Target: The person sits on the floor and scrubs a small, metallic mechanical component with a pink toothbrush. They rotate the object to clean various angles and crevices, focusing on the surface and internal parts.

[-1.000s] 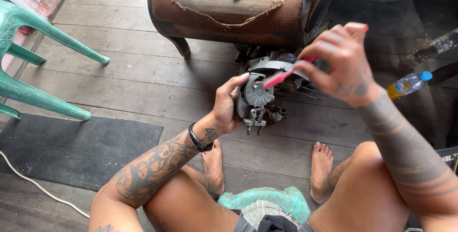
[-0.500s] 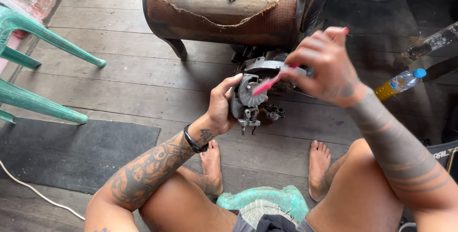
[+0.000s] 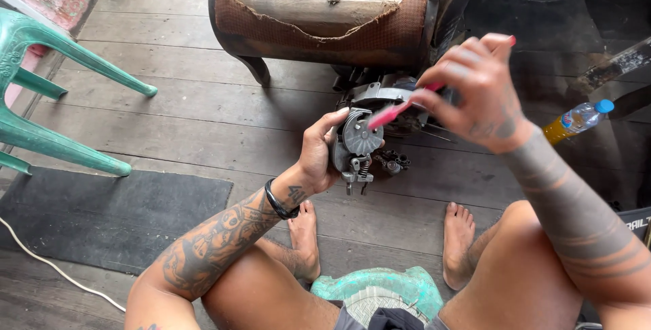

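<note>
Grey cast metal, greasy and dull, made up the small engine part with a round toothed disc and a spring [image 3: 357, 145] that the left hand [image 3: 317, 157] held up over the wooden plank floor [image 3: 169, 120], fingers wrapped round its back edge. It looked dense for its size, rigid and probably slick with oil, best gripped by the solid body rather than the spring or the thin levers. The right hand [image 3: 475, 92] pinched a pink plastic toothbrush [image 3: 400, 109] between fingers and thumb, its bristle end touching the disc. A plastic bottle of yellow liquid [image 3: 576, 120] lay nearby.
</note>
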